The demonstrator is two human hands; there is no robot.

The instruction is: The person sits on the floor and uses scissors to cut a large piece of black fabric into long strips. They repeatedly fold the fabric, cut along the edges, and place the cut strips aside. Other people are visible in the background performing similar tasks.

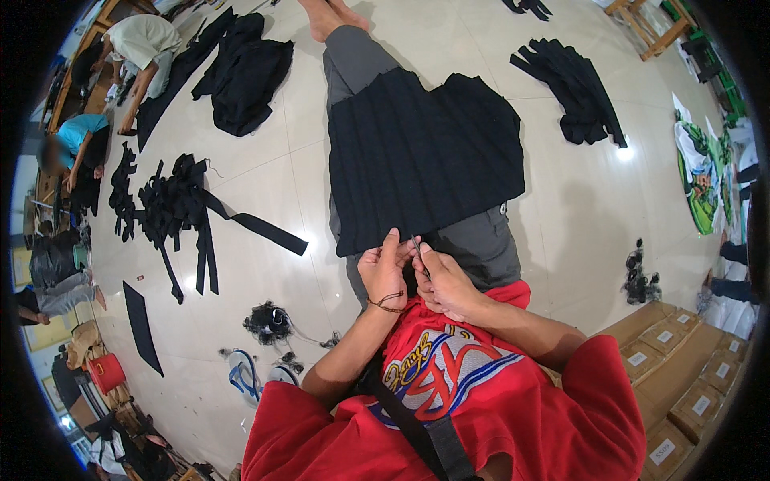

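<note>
A black pleated cloth (425,156) lies spread over my lap and legs. My left hand (385,268) pinches its near edge between thumb and fingers, the thumb pointing up. Close beside it, my right hand (443,280) is closed round thread snips (421,255), a thin dark tool whose narrow tip meets the cloth's edge by the left fingertips. Most of the snips is hidden in the palm.
Black fabric strips (172,200) lie heaped at left, more strips (573,88) at far right. Thread clumps (269,321) and flip-flops (243,373) are near my left arm. Cardboard boxes (694,405) stand at right. Two people (144,44) bend over work at far left.
</note>
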